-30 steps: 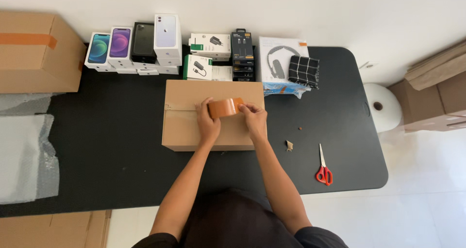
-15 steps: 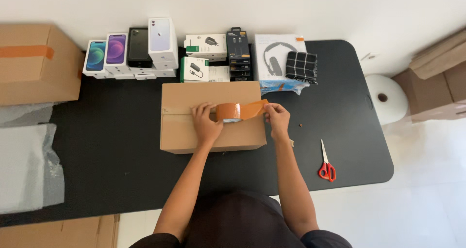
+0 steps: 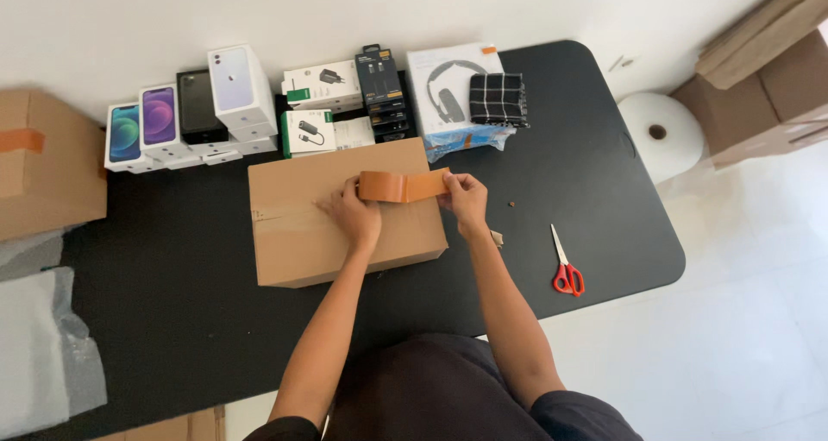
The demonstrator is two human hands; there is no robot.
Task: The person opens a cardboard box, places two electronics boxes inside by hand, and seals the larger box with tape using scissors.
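Your left hand (image 3: 355, 217) rests on top of the cardboard box (image 3: 345, 212) and grips the roll of brown tape (image 3: 382, 186), which sits over the box's middle seam, a little right of centre. Your right hand (image 3: 466, 201) is at the box's right edge, fingers pinched on the free end of the tape strip (image 3: 427, 185), so the pulled-out length runs taut between your two hands, across the top of the box. The box lies on the black bench (image 3: 172, 268), roughly in the middle, slightly skewed to the bench's edges. Behind it, against the wall, stands a row of phone boxes (image 3: 185, 113), then some charger and cable packs (image 3: 341, 96), then a white headphone box (image 3: 444, 87) with a black checked cloth (image 3: 498, 100) lying on its right part. To the right of your right hand, red-handled scissors (image 3: 565, 264) lie on the bench, well apart from the box, with a small scrap of cardboard (image 3: 496, 238) between them and the box, near your wrist. A second, larger carton with an orange tape band (image 3: 43, 173) sits at the far left of the bench, and bubble wrap (image 3: 39, 346) lies in front of it. Off the bench's right end, a white roll of wrap (image 3: 660, 135) stands on the floor beside stacked cartons (image 3: 768, 78).
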